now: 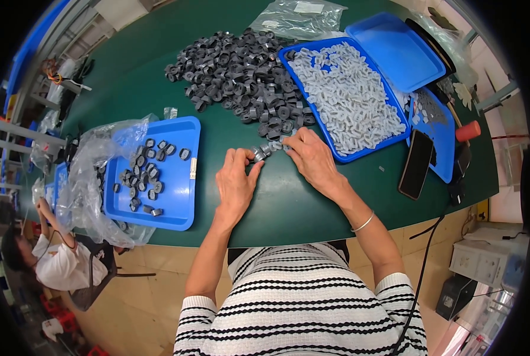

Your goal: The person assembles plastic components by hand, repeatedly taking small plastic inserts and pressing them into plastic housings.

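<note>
My left hand (pixel 235 181) is closed, thumb and fingers pinching a small dark grey ring-shaped part (pixel 258 154) just above the table. Close by on the right, the fingertips of my right hand (pixel 315 163) are pressed together at a small whitish plastic piece (pixel 287 142). A few more pale pieces (pixel 273 146) lie between the two hands. Beyond them spreads a large heap of dark grey ring-shaped parts (pixel 241 74), its near end reaching close to my right fingers. Right of the heap, a blue tray (pixel 343 158) holds many small whitish pieces (pixel 345 95).
On the left of the green table (pixel 128 77), another blue tray (pixel 179 178) holds several dark parts, beside crumpled clear plastic (pixel 87 172). A phone (pixel 416 164), an empty-looking blue tray (pixel 395 50) and a red cylinder (pixel 468 131) sit right. Another person (pixel 69 261) sits far left.
</note>
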A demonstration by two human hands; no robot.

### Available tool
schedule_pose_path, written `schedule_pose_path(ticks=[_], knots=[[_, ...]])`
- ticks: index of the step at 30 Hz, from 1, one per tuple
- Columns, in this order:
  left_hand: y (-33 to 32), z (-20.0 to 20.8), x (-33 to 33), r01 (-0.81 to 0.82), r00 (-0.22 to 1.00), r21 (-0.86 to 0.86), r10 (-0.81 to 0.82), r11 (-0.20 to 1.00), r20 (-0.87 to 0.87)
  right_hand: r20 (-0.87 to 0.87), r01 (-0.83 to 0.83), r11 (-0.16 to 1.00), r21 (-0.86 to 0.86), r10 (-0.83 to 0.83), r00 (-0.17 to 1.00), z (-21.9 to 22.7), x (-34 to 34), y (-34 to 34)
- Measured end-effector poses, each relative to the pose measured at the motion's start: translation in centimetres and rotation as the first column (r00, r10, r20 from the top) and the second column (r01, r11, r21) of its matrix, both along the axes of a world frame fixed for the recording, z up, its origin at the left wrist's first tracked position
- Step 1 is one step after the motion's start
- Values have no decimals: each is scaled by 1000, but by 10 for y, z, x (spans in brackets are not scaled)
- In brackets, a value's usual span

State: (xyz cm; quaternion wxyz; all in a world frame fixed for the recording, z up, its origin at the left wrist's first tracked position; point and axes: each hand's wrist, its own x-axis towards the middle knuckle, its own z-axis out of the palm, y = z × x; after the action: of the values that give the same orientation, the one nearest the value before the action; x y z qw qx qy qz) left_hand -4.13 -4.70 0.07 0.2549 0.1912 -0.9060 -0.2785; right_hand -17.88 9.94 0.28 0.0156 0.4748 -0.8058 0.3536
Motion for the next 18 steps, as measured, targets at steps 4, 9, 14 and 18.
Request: schedule_pose_path(ticks=[4,9,14,18], knots=[[8,5,10,95,995,-30,-94,995,43,53,20,999,-50,-18,998,5,3,17],[16,-3,22,204,975,-103,-193,974,108,173,-2,1000,4,1,985,12,8,36],[18,5,28,222,974,-173,-211,960,79,317,2,1000,-15,2,948,22,10,40],[18,9,36,264,959,-147,-243,953,149,105,-107,990,92,97,990,23,11,47]])
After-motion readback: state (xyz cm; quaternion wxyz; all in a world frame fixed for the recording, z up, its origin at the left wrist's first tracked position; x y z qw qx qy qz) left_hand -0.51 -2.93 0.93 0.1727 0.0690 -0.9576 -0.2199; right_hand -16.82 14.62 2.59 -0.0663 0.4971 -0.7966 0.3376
